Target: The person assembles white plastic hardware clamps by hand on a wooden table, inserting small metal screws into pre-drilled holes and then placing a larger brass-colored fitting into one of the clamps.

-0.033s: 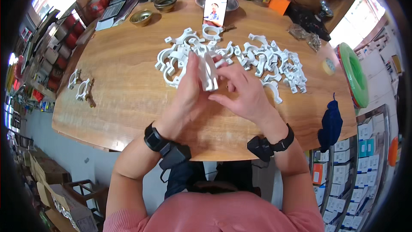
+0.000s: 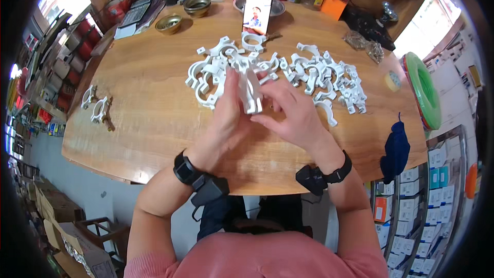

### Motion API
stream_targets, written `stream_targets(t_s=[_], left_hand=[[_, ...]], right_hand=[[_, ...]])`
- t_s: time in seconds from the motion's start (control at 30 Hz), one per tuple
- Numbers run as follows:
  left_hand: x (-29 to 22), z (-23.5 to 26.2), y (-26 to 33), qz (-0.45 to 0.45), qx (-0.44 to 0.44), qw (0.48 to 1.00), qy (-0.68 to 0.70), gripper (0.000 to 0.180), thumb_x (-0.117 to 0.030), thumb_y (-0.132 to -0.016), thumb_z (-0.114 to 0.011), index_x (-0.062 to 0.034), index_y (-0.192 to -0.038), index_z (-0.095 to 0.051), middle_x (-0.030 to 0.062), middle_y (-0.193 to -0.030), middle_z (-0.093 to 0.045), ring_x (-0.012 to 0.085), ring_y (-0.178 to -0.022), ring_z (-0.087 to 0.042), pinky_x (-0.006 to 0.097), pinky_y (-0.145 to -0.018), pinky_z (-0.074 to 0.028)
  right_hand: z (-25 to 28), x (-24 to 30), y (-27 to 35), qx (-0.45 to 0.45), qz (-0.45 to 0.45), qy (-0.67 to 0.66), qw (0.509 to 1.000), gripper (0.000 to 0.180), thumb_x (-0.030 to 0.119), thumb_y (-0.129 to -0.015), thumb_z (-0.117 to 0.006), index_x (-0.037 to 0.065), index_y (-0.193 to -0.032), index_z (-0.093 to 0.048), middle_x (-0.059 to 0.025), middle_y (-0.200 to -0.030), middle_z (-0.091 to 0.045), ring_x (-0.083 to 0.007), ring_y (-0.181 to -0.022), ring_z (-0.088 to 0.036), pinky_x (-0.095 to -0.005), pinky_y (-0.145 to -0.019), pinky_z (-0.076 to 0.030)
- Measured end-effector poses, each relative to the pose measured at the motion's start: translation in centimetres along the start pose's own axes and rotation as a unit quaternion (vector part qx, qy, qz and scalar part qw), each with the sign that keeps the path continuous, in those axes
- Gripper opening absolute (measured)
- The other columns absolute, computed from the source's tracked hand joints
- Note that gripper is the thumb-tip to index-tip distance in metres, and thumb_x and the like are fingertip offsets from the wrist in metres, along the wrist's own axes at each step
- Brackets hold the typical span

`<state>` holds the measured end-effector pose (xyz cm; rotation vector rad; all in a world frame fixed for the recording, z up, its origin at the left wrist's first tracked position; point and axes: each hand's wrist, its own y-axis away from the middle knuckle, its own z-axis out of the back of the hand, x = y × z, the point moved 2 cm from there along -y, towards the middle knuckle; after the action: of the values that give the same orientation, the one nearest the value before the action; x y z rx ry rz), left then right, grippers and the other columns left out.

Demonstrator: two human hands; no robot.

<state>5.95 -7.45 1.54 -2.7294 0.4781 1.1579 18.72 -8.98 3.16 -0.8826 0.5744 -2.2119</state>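
Over the middle of the table I hold a white pipe clamp (image 2: 251, 92) on its edge, its lower end toward me. My left hand (image 2: 226, 108) is wrapped along its left side, thumb up against it. From the right, my right hand (image 2: 294, 110) closes with bent fingers on its side, thumb near the lower end; whether a small part sits between those fingertips is hidden. Just beyond my hands lies a pile of white clamp pieces (image 2: 206, 74), and a second heap of clamp halves (image 2: 329, 74) spreads to the right.
Two assembled clamps with screws (image 2: 100, 109) lie at the left. A phone (image 2: 257, 10) stands at the back, near brass bowls (image 2: 169, 23). On the right are a tape roll (image 2: 393, 81), bagged small parts (image 2: 374, 50), a green hose coil (image 2: 424, 90) and a dark blue cloth (image 2: 396, 149).
Almost nothing differs. The clamp in my hands sits very slightly lower, and the whole view has shifted a little.
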Motion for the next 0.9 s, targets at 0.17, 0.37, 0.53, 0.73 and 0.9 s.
stream_targets(t_s=[0.17,0.37,0.53,0.73,0.9], left_hand=[[0.6,-0.2,0.4,0.061,0.029,0.995,0.076,0.066,-0.057,-0.086,-0.020,-0.0019,-0.114,-0.043,0.0071,-0.101,-0.052,0.0167,-0.093,-0.050,0.032,-0.078,-0.043],[1.2,0.2,0.2,0.021,-0.005,1.000,0.017,0.045,-0.044,-0.090,-0.035,-0.0086,-0.116,-0.039,0.0057,-0.100,-0.048,0.0137,-0.094,-0.045,0.028,-0.082,-0.037],[-0.7,0.7,-0.6,-0.120,0.042,0.955,-0.270,0.050,-0.018,-0.085,-0.055,0.0052,-0.124,-0.034,0.0116,-0.115,-0.049,0.0131,-0.107,-0.044,0.027,-0.091,-0.035],[-0.5,0.3,0.0,-0.038,0.149,0.935,-0.320,0.033,-0.020,-0.084,-0.056,0.0029,-0.108,-0.054,0.0056,-0.092,-0.061,0.0085,-0.084,-0.054,0.023,-0.074,-0.043],[0.3,1.0,-0.1,0.012,0.151,0.936,-0.318,0.029,-0.020,-0.084,-0.055,0.0005,-0.105,-0.057,0.0036,-0.088,-0.061,0.0065,-0.079,-0.054,0.021,-0.070,-0.044]], right_hand=[[0.1,0.7,0.1,-0.020,0.172,0.069,0.983,0.034,0.011,-0.064,-0.067,0.007,-0.096,-0.057,-0.0042,-0.088,-0.051,-0.0198,-0.068,-0.056,-0.0279,-0.055,-0.047],[1.3,-0.5,0.2,-0.097,0.017,-0.078,0.992,0.027,0.007,-0.072,-0.063,0.004,-0.098,-0.055,-0.0079,-0.083,-0.052,-0.0174,-0.070,-0.055,-0.0240,-0.060,-0.046],[3.7,-2.6,0.0,-0.017,-0.181,-0.356,0.916,0.019,0.010,-0.086,-0.050,0.000,-0.101,-0.055,-0.0021,-0.089,-0.058,-0.0088,-0.081,-0.053,-0.0212,-0.070,-0.043],[3.0,-3.0,-0.2,0.009,-0.139,-0.362,0.922,0.017,0.011,-0.085,-0.052,0.002,-0.097,-0.059,-0.0031,-0.089,-0.058,-0.0092,-0.080,-0.053,-0.0213,-0.070,-0.043],[2.1,-3.2,0.0,-0.012,-0.095,-0.272,0.958,0.016,0.011,-0.081,-0.058,0.002,-0.094,-0.058,-0.0028,-0.081,-0.057,-0.0081,-0.074,-0.053,-0.0201,-0.065,-0.043]])
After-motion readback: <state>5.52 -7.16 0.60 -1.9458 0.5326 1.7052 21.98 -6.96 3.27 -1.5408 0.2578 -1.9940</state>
